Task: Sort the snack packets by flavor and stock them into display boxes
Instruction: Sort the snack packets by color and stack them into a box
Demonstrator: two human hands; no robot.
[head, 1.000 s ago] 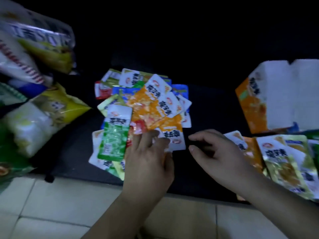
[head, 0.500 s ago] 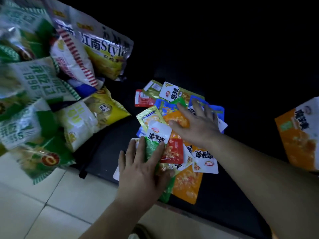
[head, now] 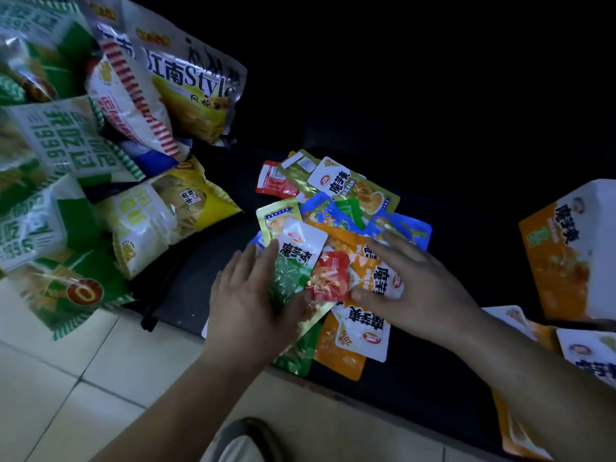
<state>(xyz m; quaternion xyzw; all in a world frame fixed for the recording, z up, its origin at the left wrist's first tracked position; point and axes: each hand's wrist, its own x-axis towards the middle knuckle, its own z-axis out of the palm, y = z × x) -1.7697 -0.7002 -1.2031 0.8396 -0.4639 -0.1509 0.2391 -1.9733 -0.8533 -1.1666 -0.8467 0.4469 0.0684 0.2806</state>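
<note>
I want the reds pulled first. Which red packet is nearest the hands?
The near red packet, between left hand and right hand; the far red packet lies at the pile's far edge, clear of both.

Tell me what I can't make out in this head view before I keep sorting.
Head view only:
- Lower packets in the pile: buried under top packets, left hand and right hand; flavours unreadable.
- Orange display box: cut by the right edge; its inside unseen.
- Big bags at left: blurred, cut by the left edge.
- Behind the pile: too dark.
</note>
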